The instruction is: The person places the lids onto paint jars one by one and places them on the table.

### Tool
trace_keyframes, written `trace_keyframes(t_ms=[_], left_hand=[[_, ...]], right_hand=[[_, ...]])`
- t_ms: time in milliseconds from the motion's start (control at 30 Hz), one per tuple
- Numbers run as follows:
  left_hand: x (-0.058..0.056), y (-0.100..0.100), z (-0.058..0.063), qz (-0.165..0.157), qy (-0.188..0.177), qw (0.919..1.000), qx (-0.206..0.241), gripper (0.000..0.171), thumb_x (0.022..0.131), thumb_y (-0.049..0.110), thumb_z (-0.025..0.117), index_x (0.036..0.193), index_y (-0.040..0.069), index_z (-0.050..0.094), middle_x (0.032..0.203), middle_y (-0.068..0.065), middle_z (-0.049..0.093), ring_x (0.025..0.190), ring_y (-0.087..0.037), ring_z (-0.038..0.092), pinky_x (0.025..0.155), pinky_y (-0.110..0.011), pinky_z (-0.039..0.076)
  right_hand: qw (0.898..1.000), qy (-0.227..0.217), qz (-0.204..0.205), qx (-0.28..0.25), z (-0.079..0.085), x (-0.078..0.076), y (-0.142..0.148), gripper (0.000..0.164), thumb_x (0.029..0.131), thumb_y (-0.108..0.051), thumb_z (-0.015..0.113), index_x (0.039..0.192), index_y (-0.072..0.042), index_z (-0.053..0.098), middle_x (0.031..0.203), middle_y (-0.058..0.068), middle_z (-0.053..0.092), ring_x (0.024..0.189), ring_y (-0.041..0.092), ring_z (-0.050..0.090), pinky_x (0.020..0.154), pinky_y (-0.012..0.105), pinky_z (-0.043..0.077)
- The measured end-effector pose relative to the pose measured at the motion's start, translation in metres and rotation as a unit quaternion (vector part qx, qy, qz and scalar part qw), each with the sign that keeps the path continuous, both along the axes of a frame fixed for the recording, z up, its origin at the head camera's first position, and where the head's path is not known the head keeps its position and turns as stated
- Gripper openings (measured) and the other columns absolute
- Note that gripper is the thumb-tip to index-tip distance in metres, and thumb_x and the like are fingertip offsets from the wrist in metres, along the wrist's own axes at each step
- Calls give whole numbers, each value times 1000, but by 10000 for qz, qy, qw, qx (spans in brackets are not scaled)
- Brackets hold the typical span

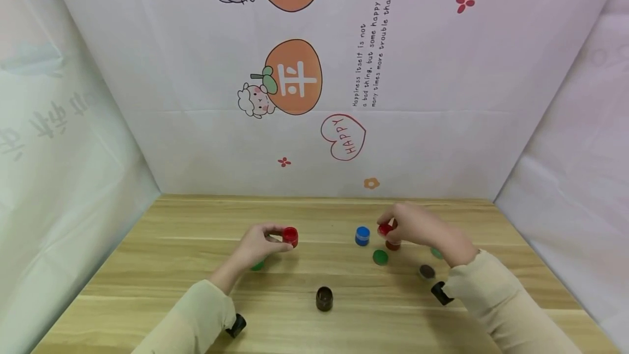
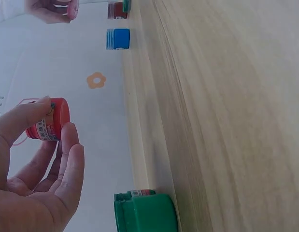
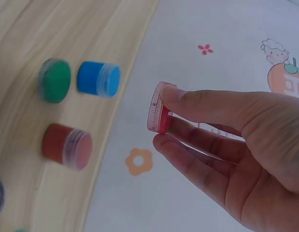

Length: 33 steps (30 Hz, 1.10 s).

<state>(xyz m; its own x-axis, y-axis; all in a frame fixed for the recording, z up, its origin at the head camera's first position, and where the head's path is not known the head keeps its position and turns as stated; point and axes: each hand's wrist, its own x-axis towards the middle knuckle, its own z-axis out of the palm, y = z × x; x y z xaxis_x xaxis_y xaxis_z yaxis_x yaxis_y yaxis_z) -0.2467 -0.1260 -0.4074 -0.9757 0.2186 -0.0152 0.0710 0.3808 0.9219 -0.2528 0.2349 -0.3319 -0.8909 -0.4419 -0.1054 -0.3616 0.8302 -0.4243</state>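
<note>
My left hand pinches a small red paint jar above the table; the jar has no lid on, and its label shows in the left wrist view. My right hand pinches a clear-rimmed red lid between thumb and fingers, apart from the jar. Below that hand stands a capped red-brown jar, with a capped blue jar to its left. A green jar stands beneath the left hand, with another labelled jar partly hidden behind it. An uncapped dark brown jar stands nearer the front.
A green lid, a dark lid and a pale green lid lie on the right side of the wooden table. Printed white sheeting rises behind the table and on both sides.
</note>
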Motion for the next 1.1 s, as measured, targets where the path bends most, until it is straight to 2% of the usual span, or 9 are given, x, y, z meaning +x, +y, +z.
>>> trace_keyframes(t_ms=[100, 267, 500, 733, 867, 1100], left_hand=[[0, 3, -1, -44, -6, 10000, 64, 44, 83, 12, 87, 122, -2, 71, 110, -9, 73, 89, -20, 71, 84, -44, 57], [-1, 6, -4, -129, -16, 9998, 176, 44, 83, 10, 86, 122, -3, 70, 110, -10, 73, 90, -21, 71, 84, -47, 57], [-1, 12, -6, -292, -23, 9991, 308, 43, 83, 9, 86, 121, -4, 70, 111, -12, 72, 90, -22, 71, 83, -45, 58], [0, 19, -9, -355, -99, 9983, 454, 43, 82, 8, 86, 121, -4, 70, 111, -12, 73, 89, -22, 72, 80, -37, 57], [0, 22, -10, -420, -93, 9978, 504, 43, 82, 9, 86, 121, -3, 71, 111, -12, 73, 89, -22, 72, 81, -38, 58], [1, 29, -7, -471, -185, 9977, 461, 45, 84, 14, 86, 123, -1, 70, 108, -9, 74, 92, -21, 72, 85, -43, 57]], right_hand=[[9999, -100, -36, -11, 2, -1, -7, 29, 88, -3, 76, 118, -2, 76, 105, 5, 73, 84, 15, 67, 70, 32, 56], [9998, 19, 185, 31, 2, -4, -18, 25, 90, -2, 77, 115, 0, 76, 107, 6, 73, 86, 16, 68, 73, 33, 58], [9992, 96, 369, -72, 1, -5, -30, 24, 91, -5, 78, 115, -3, 77, 106, 3, 73, 86, 14, 67, 78, 36, 57], [9976, 168, 651, -159, -1, -6, -42, 22, 89, -4, 79, 111, -4, 79, 101, 2, 74, 81, 9, 67, 76, 32, 57], [9967, 170, 747, -275, 0, -6, -47, 23, 89, -4, 79, 112, -6, 79, 98, -1, 73, 77, 7, 66, 74, 30, 56], [9945, 43, 872, -578, 7, -6, -61, 26, 91, -5, 77, 117, -7, 78, 108, 1, 73, 82, 8, 66, 73, 29, 57]])
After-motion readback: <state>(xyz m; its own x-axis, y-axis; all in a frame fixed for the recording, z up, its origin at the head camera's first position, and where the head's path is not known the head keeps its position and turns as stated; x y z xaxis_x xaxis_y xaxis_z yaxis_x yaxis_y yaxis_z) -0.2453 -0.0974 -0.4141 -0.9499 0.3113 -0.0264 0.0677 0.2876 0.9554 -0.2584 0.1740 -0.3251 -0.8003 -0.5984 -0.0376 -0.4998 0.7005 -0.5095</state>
